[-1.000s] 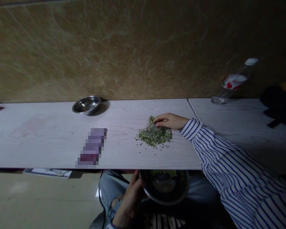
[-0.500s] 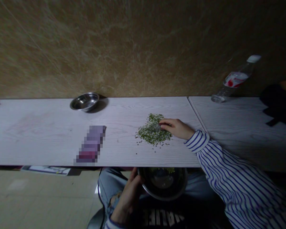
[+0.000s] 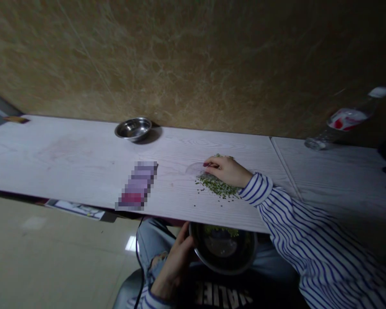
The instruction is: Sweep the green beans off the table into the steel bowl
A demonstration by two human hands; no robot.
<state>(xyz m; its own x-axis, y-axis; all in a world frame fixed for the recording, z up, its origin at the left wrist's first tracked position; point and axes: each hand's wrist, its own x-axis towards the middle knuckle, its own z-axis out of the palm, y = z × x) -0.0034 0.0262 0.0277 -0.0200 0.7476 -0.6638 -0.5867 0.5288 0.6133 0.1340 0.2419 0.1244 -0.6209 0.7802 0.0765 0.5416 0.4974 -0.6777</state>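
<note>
Over a pile of small green bits, like dried herb or split beans (image 3: 220, 187), my right hand (image 3: 227, 171) is pinched on a clear, thin plastic piece (image 3: 194, 168) with a rounded edge. Its exact kind I cannot make out. The piece lies low at the pile's left side, and the hand covers part of the green bits. Below the table's front edge, my left hand (image 3: 176, 255) grips the left rim of a metal bowl (image 3: 223, 271) in my lap. Some green bits show inside that bowl near its far side.
A smaller metal bowl (image 3: 134, 129) stands near the wall. Left of the pile lies a blurred-out flat item (image 3: 137, 185). To the right, a clear plastic bottle (image 3: 342, 120) stands close to the wall on the white table (image 3: 67, 163).
My view has turned left. My right hand has moved leftward across the green pile with the plastic piece, which now reaches past the pile's left side. My left hand keeps its hold on the bowl.
</note>
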